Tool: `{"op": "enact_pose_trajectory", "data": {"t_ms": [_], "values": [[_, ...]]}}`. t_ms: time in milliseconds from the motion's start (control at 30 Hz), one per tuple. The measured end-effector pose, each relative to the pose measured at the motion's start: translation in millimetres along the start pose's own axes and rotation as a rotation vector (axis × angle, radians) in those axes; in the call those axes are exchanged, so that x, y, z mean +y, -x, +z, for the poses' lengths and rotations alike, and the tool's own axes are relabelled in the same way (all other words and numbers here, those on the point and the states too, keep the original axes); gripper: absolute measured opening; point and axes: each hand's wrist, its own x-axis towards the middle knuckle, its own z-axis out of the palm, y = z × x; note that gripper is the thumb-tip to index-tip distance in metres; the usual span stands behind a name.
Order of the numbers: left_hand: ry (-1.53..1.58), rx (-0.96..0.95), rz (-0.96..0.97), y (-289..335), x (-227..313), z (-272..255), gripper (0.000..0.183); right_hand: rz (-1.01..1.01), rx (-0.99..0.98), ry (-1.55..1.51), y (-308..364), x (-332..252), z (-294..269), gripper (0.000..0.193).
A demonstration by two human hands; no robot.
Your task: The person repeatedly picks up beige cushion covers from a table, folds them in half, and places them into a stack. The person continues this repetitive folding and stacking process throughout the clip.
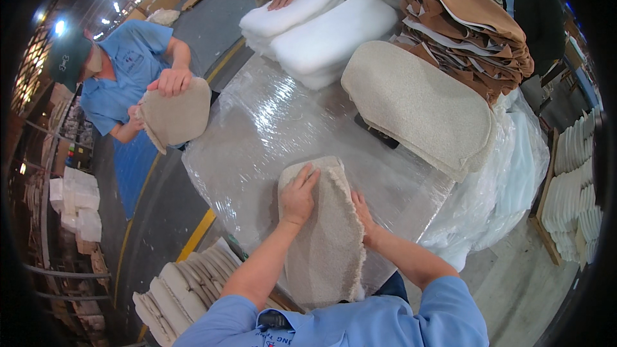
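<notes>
Pressing flat, the left hand (297, 198) lay open-palmed on top of the beige fabric cover (324, 238) on the plastic-wrapped table (257, 128). The right hand (364, 215) gripped the cover's fringed edge just beside it. Doing this well probably meant holding the top still while working along the edge. The right fingertips were tucked under the fabric, hidden; the cover's near end was cut off by the person's body.
</notes>
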Motion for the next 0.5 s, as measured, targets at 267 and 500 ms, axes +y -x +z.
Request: {"op": "enact_pose_trajectory", "data": {"t_ms": [267,500], "values": [[0.024,0.002,-0.004,-0.3,-0.4,3.1,0.052,-0.118,-0.072,0.172,-7.6,8.5,-4.5,0.068],[0.043,0.012,-0.02,4.7,-5.6,1.7,0.05,-0.101,-0.003,0.147,-9.4,-6.5,-8.4,0.071]]}}
